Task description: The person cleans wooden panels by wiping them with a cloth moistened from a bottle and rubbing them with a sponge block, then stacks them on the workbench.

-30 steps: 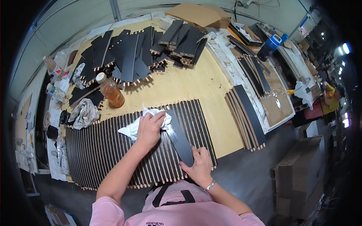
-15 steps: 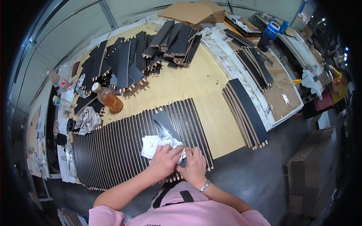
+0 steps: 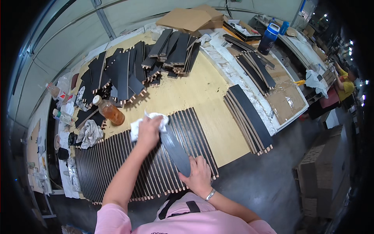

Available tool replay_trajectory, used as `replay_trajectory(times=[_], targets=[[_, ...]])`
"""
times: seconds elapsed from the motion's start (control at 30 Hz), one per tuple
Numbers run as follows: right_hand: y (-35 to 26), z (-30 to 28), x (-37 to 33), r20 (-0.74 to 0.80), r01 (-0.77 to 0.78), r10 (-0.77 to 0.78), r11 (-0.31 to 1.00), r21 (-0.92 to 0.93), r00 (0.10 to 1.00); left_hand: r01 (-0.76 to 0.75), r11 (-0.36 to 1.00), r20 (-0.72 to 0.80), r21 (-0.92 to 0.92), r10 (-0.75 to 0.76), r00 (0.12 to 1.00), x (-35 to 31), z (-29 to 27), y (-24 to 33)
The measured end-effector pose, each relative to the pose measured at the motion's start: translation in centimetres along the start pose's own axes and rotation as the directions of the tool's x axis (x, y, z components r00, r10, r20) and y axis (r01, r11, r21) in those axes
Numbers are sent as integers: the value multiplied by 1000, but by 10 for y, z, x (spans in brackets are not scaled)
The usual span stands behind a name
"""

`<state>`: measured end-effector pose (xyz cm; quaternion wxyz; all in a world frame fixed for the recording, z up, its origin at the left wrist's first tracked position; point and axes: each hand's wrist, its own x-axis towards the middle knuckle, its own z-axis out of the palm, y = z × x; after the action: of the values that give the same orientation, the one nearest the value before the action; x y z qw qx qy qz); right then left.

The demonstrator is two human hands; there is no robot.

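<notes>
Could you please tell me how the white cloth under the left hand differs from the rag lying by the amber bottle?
The white cloth is bright and clean-looking, while the rag looks grey and soiled. The white cloth is pressed by the left hand onto the far end of a dark slat; the rag lies loose, touched by no hand. The white cloth sits over the row of slats, the rag at the row's left edge. Both are crumpled.

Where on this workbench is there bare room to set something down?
Bare wood shows on the table between the row of dark slats, the heap of dark panels and the stacked panels on the right. The left edge around the amber bottle and grey rag is crowded.
</notes>
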<state>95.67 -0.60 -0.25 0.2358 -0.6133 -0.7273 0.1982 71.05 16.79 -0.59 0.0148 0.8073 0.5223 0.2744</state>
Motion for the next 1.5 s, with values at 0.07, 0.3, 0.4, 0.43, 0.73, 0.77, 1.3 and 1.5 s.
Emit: replay_trajectory(times=[0.07,0.3,0.4,0.43,0.73,0.77,1.3,1.5], targets=[[-3,0,0,27,17,-17,1000,3,999,286,957,42,-42,-284,958,11,-13,-36],[27,-29,8,570,-553,123,-146,820,813,161,823,64,-546,-150,987,-38,-93,127],[22,-30,1,667,-611,129,-302,732,734,-221,819,76,-530,306,949,-60,-78,164],[28,-30,-6,679,-665,105,-141,733,726,-233,797,-27,-557,263,964,-56,-56,149],[33,-49,0,645,-601,-12,-378,704,764,-78,847,84,-526,143,986,-85,-65,168],[32,-53,10,673,-606,117,-343,718,731,-160,834,135,-528,269,954,-96,-76,182],[61,-79,47,511,-465,-7,-423,777,860,-36,802,140,-596,148,979,-100,-101,167],[51,-61,70,568,-430,-39,-698,573,822,-273,797,65,-539,362,930,-26,-94,201]])
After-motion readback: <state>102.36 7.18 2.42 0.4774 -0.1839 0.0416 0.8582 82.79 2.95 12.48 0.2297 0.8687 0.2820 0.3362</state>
